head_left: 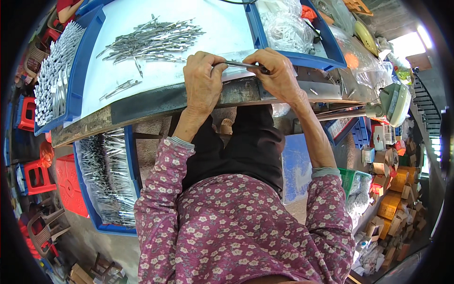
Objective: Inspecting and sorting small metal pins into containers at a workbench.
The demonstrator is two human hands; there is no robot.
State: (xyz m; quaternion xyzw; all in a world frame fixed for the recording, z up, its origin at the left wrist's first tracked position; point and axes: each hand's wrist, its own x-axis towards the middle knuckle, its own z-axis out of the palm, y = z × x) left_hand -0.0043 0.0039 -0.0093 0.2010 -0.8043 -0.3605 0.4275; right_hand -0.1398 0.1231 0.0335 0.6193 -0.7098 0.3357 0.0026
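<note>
My left hand point(202, 81) and my right hand point(275, 75) meet over the near edge of the workbench. Both pinch a slim metal rod point(238, 64), grey with a darker end under the right fingers, held nearly level between them. Its exact kind I cannot make out. Beyond my left hand, a loose pile of similar slim metal pieces point(151, 41) lies on the white work surface point(222, 23). A few separate metal pieces point(119, 89) lie closer to the edge on the left.
A blue bin point(75, 90) of upright silvery sticks stands left. Another blue bin point(312, 60) holds clear plastic bags. Below the bench, a blue tray point(134, 177) contains many metal pieces. A green-and-white lamp-like head point(395, 104) juts out right. Red stools point(38, 177) and cardboard boxes point(378, 227) stand around.
</note>
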